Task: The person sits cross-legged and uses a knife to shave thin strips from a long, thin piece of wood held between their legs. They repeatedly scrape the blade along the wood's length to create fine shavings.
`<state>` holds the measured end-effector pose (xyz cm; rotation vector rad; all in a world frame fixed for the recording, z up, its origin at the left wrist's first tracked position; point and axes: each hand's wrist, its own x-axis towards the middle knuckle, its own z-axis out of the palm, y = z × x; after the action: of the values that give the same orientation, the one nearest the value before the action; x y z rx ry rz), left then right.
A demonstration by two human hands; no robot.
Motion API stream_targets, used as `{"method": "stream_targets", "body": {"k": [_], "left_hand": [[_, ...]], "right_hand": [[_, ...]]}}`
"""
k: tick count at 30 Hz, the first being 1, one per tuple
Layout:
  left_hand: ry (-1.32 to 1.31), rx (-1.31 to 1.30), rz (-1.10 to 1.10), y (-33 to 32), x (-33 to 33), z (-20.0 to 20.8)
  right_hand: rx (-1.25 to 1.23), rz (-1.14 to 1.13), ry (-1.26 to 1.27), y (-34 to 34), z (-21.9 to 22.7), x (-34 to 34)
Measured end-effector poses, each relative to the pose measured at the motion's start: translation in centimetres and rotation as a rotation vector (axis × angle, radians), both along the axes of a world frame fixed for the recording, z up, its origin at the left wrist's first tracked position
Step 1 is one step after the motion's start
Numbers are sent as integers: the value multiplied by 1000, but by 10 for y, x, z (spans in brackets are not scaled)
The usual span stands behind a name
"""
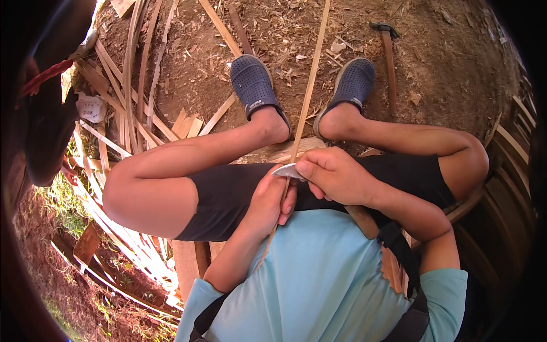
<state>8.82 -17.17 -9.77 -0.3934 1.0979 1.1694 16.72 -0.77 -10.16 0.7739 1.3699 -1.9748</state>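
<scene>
A long, thin strip of pale wood or bamboo [310, 85] runs from the ground beyond my feet, between my shoes, back to my lap. My left hand [268, 199] is closed around it near its close end, which lies against my shirt. In my right hand [339, 176] is a knife, its short curved blade [289, 171] resting across the strip right by my left thumb. The knife's wooden handle [362, 222] shows below my right wrist. Part of the grip is hidden by my fingers.
A hammer [388, 68] lies on the dirt right of my right shoe [354, 80]. Many long wooden strips [134, 74] are heaped at the left. Wood shavings litter the ground. At the far left edge is a dark shape with a red band [48, 78]. Slats stand at the right [513, 145].
</scene>
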Motion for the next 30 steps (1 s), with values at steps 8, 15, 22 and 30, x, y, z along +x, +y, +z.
{"method": "stream_targets", "body": {"k": [8,15,22,30], "left_hand": [[86,-9,-6,6,-1,1],[32,-22,-18,1,2,-3],[72,0,-68,2,-2,-1],[103,-28,-102,7,2,1]], "right_hand": [[140,-87,119,-3,-9,4],[268,-385,42,49,-4,-5],[42,-38,84,3,-6,5],[174,-193,111,10,-19,7]]}}
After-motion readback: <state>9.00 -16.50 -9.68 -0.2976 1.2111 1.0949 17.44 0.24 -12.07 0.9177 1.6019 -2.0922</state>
